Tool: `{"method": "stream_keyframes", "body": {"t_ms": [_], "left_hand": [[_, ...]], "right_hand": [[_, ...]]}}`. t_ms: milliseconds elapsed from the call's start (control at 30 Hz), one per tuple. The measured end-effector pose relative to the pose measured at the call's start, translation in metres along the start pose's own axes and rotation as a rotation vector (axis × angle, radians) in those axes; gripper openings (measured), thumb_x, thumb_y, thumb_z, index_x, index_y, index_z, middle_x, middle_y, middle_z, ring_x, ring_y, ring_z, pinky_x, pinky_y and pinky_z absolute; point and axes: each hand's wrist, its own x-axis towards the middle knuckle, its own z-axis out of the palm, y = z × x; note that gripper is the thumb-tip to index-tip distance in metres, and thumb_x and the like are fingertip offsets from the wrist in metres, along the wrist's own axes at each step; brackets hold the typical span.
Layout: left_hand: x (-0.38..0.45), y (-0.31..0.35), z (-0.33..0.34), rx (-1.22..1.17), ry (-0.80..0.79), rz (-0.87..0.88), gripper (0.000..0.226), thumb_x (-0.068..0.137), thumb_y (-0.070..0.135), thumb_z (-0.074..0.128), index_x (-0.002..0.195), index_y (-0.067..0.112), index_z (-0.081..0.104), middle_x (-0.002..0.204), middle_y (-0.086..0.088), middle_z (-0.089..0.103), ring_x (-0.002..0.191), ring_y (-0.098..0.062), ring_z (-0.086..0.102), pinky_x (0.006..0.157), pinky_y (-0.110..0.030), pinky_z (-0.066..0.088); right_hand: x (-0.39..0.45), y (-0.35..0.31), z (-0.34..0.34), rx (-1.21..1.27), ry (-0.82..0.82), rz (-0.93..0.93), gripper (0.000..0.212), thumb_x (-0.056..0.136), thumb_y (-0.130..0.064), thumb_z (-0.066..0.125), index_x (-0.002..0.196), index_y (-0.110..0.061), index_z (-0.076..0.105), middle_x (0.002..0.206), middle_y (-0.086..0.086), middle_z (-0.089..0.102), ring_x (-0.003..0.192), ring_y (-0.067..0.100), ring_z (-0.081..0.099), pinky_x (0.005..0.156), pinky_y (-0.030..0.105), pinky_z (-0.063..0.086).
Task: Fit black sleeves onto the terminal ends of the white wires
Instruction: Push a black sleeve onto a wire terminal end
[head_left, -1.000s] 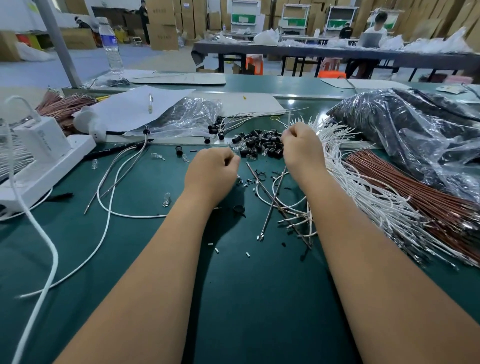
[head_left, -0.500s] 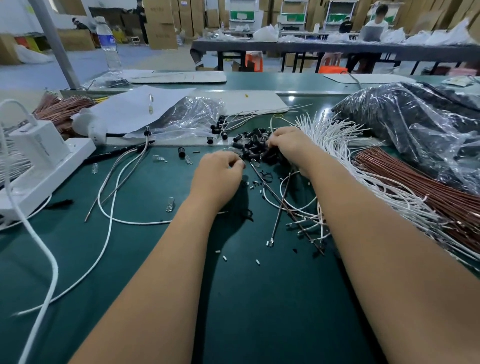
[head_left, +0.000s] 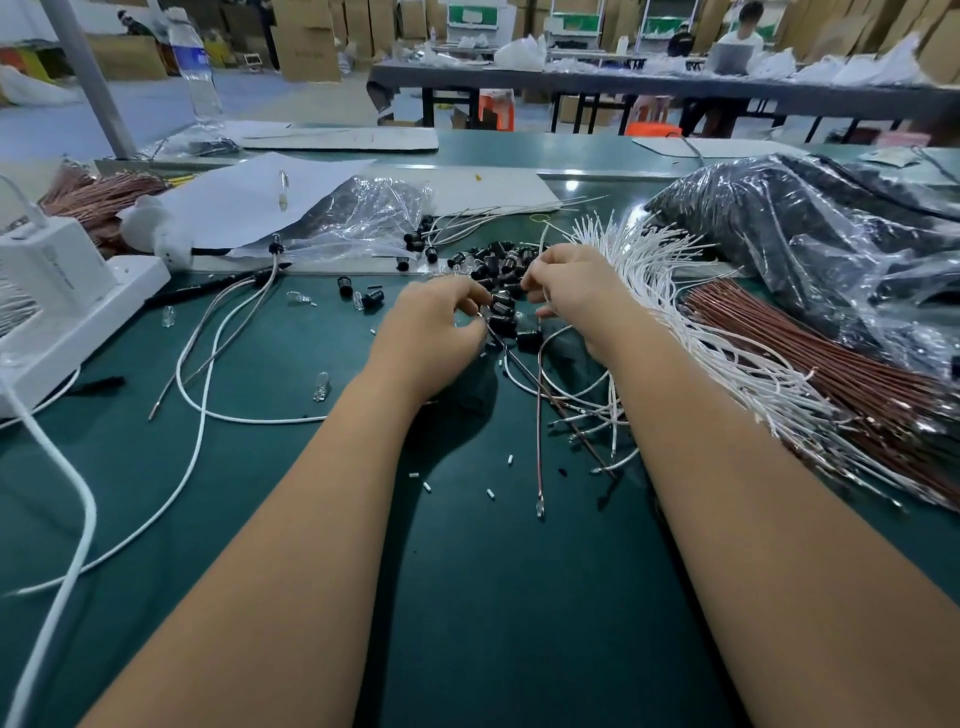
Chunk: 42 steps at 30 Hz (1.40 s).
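Note:
A pile of small black sleeves (head_left: 496, 262) lies on the green table (head_left: 467, 571) just beyond my hands. My left hand (head_left: 431, 332) is curled and pinches the end of a thin wire (head_left: 550, 400) that trails down to the right. Close beside it, my right hand (head_left: 576, 296) has its fingers curled at the edge of the pile and seems to pinch one black sleeve; the fingertips hide most of it. The fanned bundle of white wires (head_left: 675, 291) lies right of my right hand. Loose white wires (head_left: 582, 410) lie under my right wrist.
Brown wires (head_left: 831, 374) and a black plastic bag (head_left: 831, 234) fill the right side. At the left are a white power strip (head_left: 78, 306), long white cables (head_left: 202, 395) and small clear bulbs (head_left: 321, 387). Paper and a clear bag (head_left: 363, 213) lie behind.
My right hand left the white bundle, dipped into the sleeve pile, then drew back toward my left hand. My left hand moved up to meet it.

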Motion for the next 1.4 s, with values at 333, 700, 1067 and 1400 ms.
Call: {"method": "stream_keyframes", "body": {"t_ms": [333,700,1067,1400], "left_hand": [[-0.002,0.007,0.012,0.214,-0.138,0.077,0.036,0.096,0.009,0.047,0.128,0.020,0.059,0.117,-0.007,0.052,0.119,-0.027,0.037,0.102,-0.035,0.032],[-0.002,0.004,0.008,0.140,-0.080,0.096,0.014,0.084,0.011,0.067,0.096,0.016,0.062,0.095,0.006,0.057,0.105,-0.023,0.046,0.084,-0.027,0.033],[-0.003,0.006,0.000,-0.266,0.154,-0.261,0.013,0.088,0.013,0.062,0.096,0.021,0.069,0.073,0.008,0.061,0.061,0.001,0.053,0.061,-0.012,0.044],[0.000,0.014,0.010,-0.793,0.331,-0.367,0.017,0.084,-0.001,0.068,0.086,0.016,0.066,0.081,-0.002,0.069,0.074,-0.011,0.066,0.074,-0.022,0.055]], "right_hand": [[-0.030,0.020,0.004,-0.192,0.159,-0.136,0.010,0.095,-0.016,0.054,0.104,-0.019,0.057,0.096,0.004,0.068,0.077,0.016,0.057,0.062,0.025,0.039],[-0.041,0.021,0.007,-0.177,0.123,-0.186,0.013,0.088,-0.019,0.061,0.079,-0.028,0.062,0.067,-0.010,0.058,0.058,0.009,0.052,0.056,0.025,0.042],[-0.047,0.016,0.020,-0.218,0.135,-0.167,0.013,0.087,-0.019,0.056,0.083,-0.029,0.063,0.065,-0.013,0.054,0.059,0.008,0.051,0.055,0.025,0.036],[-0.047,0.015,0.018,-0.167,0.149,-0.240,0.011,0.090,-0.023,0.058,0.083,-0.030,0.064,0.058,-0.012,0.051,0.054,0.007,0.049,0.057,0.027,0.040]]}}
